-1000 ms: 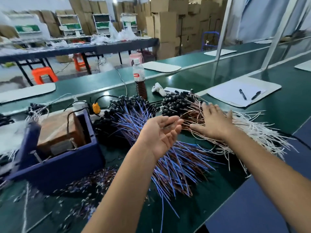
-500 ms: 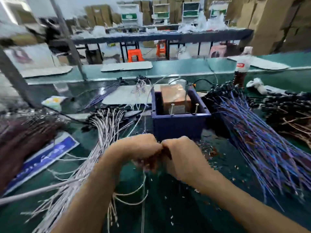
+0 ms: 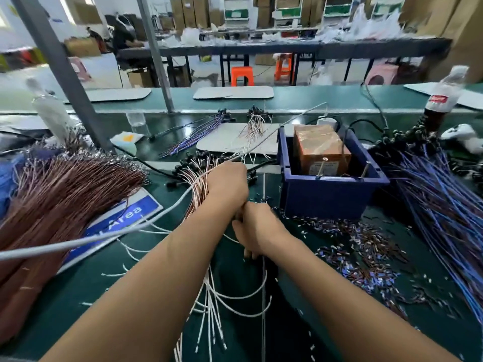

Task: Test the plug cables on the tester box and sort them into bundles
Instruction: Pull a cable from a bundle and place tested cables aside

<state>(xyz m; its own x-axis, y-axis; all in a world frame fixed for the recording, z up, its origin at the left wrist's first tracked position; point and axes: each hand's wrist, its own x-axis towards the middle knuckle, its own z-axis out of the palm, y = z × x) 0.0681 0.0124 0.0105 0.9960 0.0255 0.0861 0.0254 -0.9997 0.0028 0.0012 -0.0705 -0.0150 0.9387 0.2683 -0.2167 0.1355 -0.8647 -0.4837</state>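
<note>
A bundle of white-and-copper plug cables [image 3: 194, 189] lies across the green bench, its black plugs pointing away from me. My left hand [image 3: 226, 182] grips this bundle near the plug end. Just below, my right hand [image 3: 257, 231] is curled round the same cables, whose white tails [image 3: 222, 296] spill toward me. The tester box [image 3: 322, 152], a brown block inside a blue bin [image 3: 326, 194], stands right of my hands.
A large pile of copper-coloured cables [image 3: 60, 199] fills the left, over a blue "Area" label [image 3: 122, 218]. Blue-and-purple cables [image 3: 441, 205] fan out at right. Cut wire scraps [image 3: 360, 252] litter the bench. A cola bottle [image 3: 441, 100] stands far right. A grey post [image 3: 60, 74] rises at left.
A second ago my open hands hovered over the piles at right. Since then my view swung left, both hands closed on a white cable bundle, and the left hand slid up toward the plugs.
</note>
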